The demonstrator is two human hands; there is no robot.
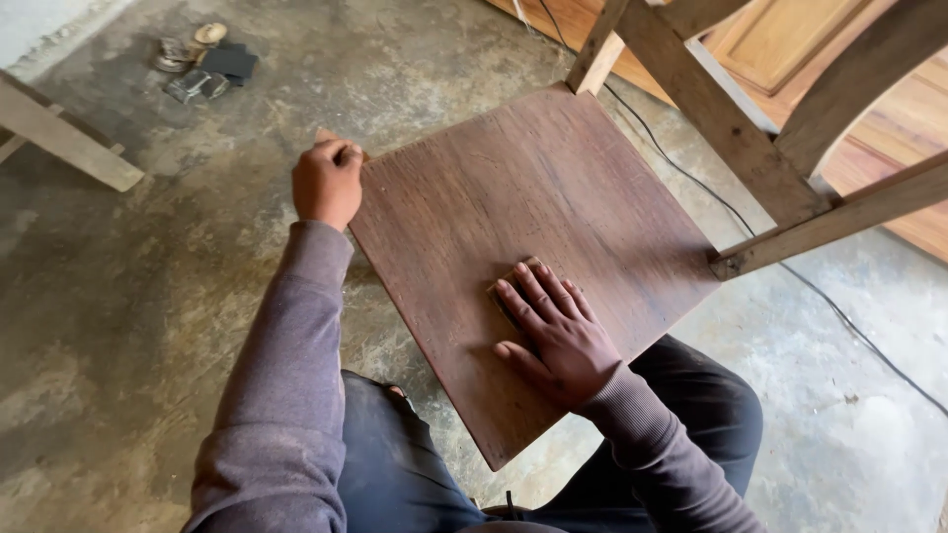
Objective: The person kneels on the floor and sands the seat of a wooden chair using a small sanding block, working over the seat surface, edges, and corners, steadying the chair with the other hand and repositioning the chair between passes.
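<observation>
Sanding step, by the look of it: right hand (555,331) spread flat, pressing a scrap of sandpaper (504,286) onto the chair seat (513,197); left hand (328,183) clenched round the seat's far corner, bracing; next stroke wants even pressure

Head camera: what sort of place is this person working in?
Most likely a small woodworking shop. The right hand presses a small sanding pad flat on a bare wooden chair seat, the left hand grips its corner, the floor is rough concrete, and wooden door panels lie behind.
</observation>
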